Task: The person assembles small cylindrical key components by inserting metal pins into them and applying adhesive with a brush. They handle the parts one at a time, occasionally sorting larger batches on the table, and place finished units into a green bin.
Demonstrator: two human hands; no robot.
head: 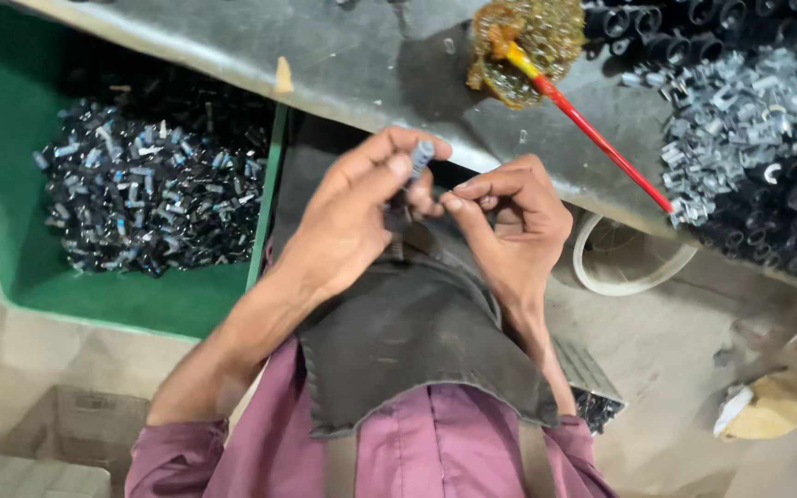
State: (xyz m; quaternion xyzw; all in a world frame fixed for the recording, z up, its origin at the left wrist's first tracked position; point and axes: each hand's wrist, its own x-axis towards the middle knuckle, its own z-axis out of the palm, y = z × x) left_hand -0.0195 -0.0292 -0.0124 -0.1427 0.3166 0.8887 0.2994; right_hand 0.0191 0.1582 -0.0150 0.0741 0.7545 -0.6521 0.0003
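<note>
Head view, left to right: a green bin [11, 184] holds a heap of small dark metal parts [149, 198]. Above the dark apron [417, 341], the left hand [352, 217] pinches a small grey metal piece [420, 159] between thumb and forefinger. The right hand [509, 231] is curled just beside it, fingertips almost touching; whether it grips anything I cannot tell. This looks like fitting or checking the piece; next calls for fine fingertip alignment. Farther right on the table [325, 65] lie a red-handled wire brush [528, 46] and silvery clips [740, 120].

My hands work in the open gap under the bench edge [325, 97]; green bin [140, 300] blocks my left, red-handled brush [546, 69] lies across the bench above.
</note>
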